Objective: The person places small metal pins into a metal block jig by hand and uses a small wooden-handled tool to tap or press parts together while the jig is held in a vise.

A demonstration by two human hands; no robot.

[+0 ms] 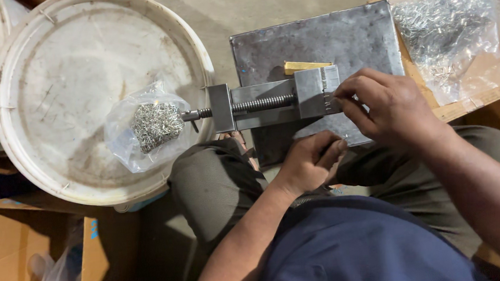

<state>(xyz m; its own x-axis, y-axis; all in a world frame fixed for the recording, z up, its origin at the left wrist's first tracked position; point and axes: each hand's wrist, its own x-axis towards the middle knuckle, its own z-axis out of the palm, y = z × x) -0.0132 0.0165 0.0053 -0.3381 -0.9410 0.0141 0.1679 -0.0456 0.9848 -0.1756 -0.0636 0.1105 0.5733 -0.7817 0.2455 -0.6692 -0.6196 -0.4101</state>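
A small steel vise (pixel 271 101) with a threaded screw lies across a grey metal plate (pixel 319 38). My right hand (pixel 389 106) pinches at the right end of the vise jaws, where tiny metal pieces stand in a row. My left hand (pixel 309 163) rests curled just below the vise, against the plate's near edge, and seems to hold small pieces that I cannot make out. A short yellow strip (pixel 306 65) lies on the plate behind the vise.
A clear bag of small metal pieces (pixel 155 124) sits on a white bucket lid (pixel 71 59) at left. A larger bag of the same pieces (pixel 448 27) lies on cardboard at top right. Cardboard boxes (pixel 13 247) stand at bottom left.
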